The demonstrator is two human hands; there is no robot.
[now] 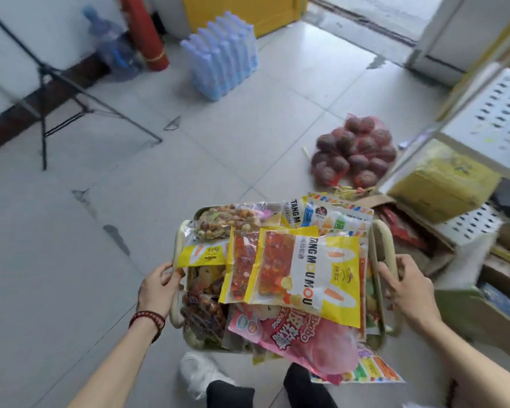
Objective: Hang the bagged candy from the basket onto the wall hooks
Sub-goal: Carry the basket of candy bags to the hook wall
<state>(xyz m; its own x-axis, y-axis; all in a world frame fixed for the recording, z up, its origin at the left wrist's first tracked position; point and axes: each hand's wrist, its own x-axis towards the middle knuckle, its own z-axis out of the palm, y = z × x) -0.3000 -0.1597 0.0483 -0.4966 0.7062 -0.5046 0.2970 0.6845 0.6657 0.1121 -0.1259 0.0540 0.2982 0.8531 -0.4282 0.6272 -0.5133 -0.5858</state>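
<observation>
Overall: a person looks down at a cream basket (201,209) piled with bagged candy, held over a grey tiled floor (71,260).
Left hand (159,282): fingers curled round the basket's left handle (175,248), thumb toward the bags; the bare forearm reaches in from the lower left corner.
Right hand (404,287): knuckles up, fingers wrapped over the right handle (387,242); the forearm comes in from the lower right.
Hands together: well apart, one clamped on each side handle, with the full basket between them.
Bracelet (147,319): dark red beads, on the left wrist.
Yellow gummy bag (315,275): on top of the pile, lying flat, printed side up.
Pink candy bag (309,344): under the yellow one, hanging over the basket's near edge.
Bag of mixed nuts (227,220): at the far left corner of the pile.
Bag with coloured blocks (343,219): at the far right corner.
Shoe (198,375): white, on the floor below the basket.
Net bag of dark round fruit (354,151): on the floor beyond the basket.
Perforated white shelf (498,113): at the right, with a yellow box (442,178) beneath it.
Pack of water bottles (224,54): far across the floor, shrink-wrapped.
Tripod (44,92): black, at the far left.
</observation>
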